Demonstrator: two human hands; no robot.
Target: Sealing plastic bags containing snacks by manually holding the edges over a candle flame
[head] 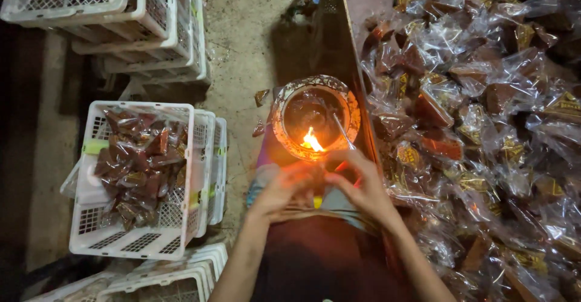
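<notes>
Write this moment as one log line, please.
hands: left, right together by flame | bowl | crate: filled | table: wrapped packets

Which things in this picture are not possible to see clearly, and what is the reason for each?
Head view only:
- What the left hand and right hand hold between them: hidden by the fingers and the flame's glare.
- Bowl contents: too dark.
- Packets on the table: pile cut off by the right and top edges.
- Stacked crates: cut off by the top edge.
- Lower packets in the filled crate: buried under others.
</notes>
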